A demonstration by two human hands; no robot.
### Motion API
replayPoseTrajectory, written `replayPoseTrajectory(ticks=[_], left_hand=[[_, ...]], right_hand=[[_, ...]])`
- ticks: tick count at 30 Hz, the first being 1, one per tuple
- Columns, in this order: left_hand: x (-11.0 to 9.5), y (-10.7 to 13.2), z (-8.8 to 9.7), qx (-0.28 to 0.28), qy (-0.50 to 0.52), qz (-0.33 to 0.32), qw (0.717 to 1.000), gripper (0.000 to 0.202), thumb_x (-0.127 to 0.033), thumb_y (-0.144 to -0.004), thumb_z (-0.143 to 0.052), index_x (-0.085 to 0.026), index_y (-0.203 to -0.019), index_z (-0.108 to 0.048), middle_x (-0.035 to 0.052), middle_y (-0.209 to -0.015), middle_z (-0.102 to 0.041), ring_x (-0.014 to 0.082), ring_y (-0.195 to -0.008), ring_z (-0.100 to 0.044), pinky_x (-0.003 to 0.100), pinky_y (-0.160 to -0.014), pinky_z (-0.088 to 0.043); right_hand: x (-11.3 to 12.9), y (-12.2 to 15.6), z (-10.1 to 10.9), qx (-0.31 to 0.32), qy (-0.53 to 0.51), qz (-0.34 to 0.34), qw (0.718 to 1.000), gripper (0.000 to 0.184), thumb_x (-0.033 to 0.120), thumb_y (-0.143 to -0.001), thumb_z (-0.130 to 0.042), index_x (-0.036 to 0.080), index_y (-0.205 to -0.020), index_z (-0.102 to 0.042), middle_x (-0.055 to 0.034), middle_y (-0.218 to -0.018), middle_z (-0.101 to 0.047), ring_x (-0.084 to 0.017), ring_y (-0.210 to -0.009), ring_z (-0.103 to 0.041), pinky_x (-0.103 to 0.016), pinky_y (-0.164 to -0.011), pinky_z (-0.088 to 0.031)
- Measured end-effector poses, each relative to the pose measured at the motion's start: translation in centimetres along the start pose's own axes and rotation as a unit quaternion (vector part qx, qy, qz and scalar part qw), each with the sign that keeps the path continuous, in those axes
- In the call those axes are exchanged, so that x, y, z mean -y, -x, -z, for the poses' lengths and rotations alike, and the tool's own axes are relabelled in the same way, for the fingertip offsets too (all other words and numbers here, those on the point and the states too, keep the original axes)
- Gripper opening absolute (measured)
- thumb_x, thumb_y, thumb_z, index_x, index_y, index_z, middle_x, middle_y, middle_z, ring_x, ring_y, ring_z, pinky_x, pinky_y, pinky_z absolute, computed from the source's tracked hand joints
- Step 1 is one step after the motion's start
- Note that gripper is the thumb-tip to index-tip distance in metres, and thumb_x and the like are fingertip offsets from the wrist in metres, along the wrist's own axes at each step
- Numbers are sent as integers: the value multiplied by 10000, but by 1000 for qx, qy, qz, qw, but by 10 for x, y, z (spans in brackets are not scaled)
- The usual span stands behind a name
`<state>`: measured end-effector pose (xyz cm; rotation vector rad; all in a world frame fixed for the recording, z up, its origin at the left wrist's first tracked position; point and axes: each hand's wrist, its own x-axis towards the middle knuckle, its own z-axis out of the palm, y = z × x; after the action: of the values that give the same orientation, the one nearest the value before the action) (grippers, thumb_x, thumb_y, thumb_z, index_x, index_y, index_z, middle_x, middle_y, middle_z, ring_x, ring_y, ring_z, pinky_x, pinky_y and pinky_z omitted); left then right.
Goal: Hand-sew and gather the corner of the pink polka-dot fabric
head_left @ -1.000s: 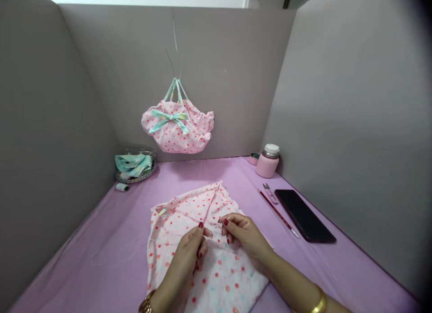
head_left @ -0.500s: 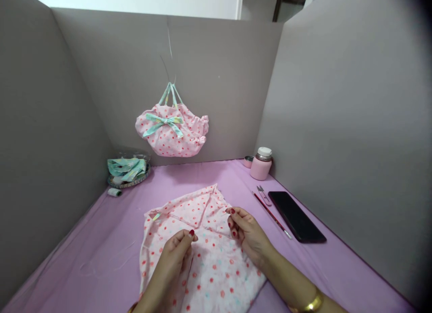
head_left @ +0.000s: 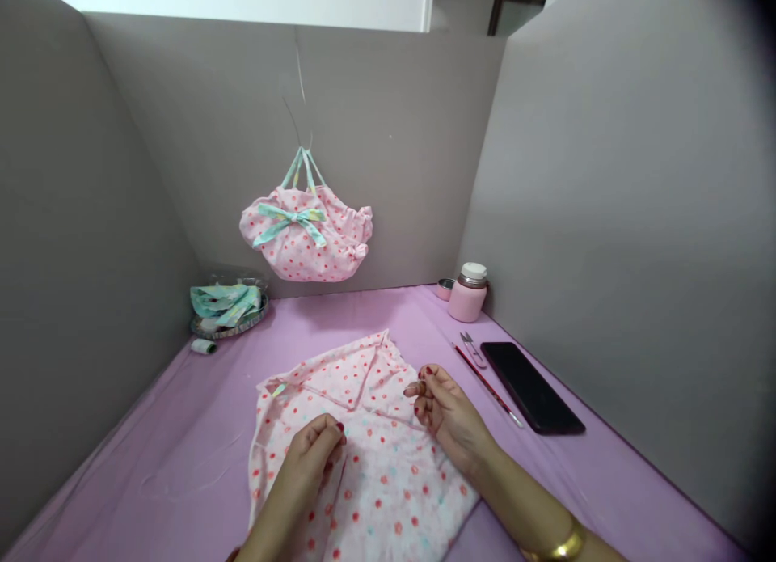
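A pink cloth with red and pale blue dots lies spread in front of me, its top and left edges folded over. Over its left half, my left hand is closed, thumb pressed to the curled fingers. Whatever sits in that pinch is too small to make out. My right hand hovers by the cloth's right edge, thumb and index finger pinched, the other fingers loosely bent. Anything between those fingertips is also too fine to name. A small yellow-green tag shows near the upper left corner.
A dotted baby garment with a mint bow hangs on the back wall. At left are a tray of mint fabric and a thread spool. At right lie a pink jar, thread snips, a red pencil and a phone.
The right hand's thumb and index have lifted slightly and drawn back to the right. My left hand stays nearly in place, its fingers a little more closed. The view has shifted slightly.
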<state>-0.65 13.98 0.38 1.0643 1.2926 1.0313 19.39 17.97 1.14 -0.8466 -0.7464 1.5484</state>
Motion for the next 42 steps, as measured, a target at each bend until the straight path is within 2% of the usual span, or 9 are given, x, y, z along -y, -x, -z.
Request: replayPoseTrajectory(ticks=[3,7,11,14,17,23,29,36,42], left_hand=[[1,-1,0,34,-30,-13,999,241,-286,-745,-490,-205,-546,-380,-75,-466,-349,76,-404,-239,196,-394,-172],[-1,1,-2,47,-97,-61,992,66,-251,-722,-533,-188,-705,-547,-46,-525,-473,107,-450,-386,206,-436,-278],[-6,5,-9,7,-150,-126,981,175,-268,-771,-525,-205,-922,-587,29,-799,-586,172,-699,-543,258,-623,-411],[-8,7,-18,29,-151,-155,976,216,-269,-796,-511,-214,-992,-581,69,-1013,-577,193,-839,-554,276,-703,-435],[-6,6,-28,63,-149,-159,974,276,-245,-788,-524,-193,-1056,-569,90,-1088,-567,183,-805,-561,278,-682,-448],[6,-3,-37,91,-107,-131,981,209,-223,-787,-513,-145,-951,-617,83,-914,-648,185,-792,-578,294,-722,-437],[11,-10,-41,71,-82,-120,987,276,-239,-750,-547,-137,-1007,-558,-35,-623,-505,122,-550,-455,231,-529,-363],[1,-5,-40,66,-64,-92,991,119,-212,-730,-529,-140,-701,-618,-32,-570,-505,102,-501,-404,220,-492,-312],[4,-5,-35,64,-25,-50,996,124,-246,-718,-522,-134,-688,-568,-27,-553,-510,95,-474,-421,217,-475,-332]], right_hand=[[1,0,0,3,-3,-1,1000,337,411,-697,-673,206,-773,-416,20,-625,-610,-57,-419,-476,-157,-404,-311],[0,2,-1,25,-5,-2,1000,308,393,-721,-662,197,-762,-429,33,-595,-587,-47,-420,-465,-147,-418,-330],[-3,4,-5,52,0,-9,999,280,394,-752,-635,186,-761,-447,24,-583,-591,-43,-411,-462,-135,-392,-301],[-6,6,-9,74,7,-21,997,291,410,-751,-632,182,-760,-453,21,-570,-592,-41,-385,-448,-138,-378,-297],[-8,9,-13,91,15,-32,995,311,426,-741,-638,179,-750,-450,17,-567,-595,-43,-368,-451,-139,-363,-290],[-7,12,-18,96,8,-36,995,296,405,-751,-637,175,-753,-451,23,-566,-583,-33,-363,-441,-127,-357,-271],[-7,13,-18,107,5,-42,993,259,379,-775,-617,173,-762,-461,17,-567,-587,-39,-376,-454,-127,-369,-291],[-8,11,-19,101,-5,-32,994,250,369,-777,-617,170,-754,-468,20,-551,-575,-33,-356,-426,-123,-353,-276],[-1,8,-9,38,-26,-7,999,232,337,-759,-645,171,-743,-483,14,-577,-575,-39,-406,-423,-127,-381,-305]])
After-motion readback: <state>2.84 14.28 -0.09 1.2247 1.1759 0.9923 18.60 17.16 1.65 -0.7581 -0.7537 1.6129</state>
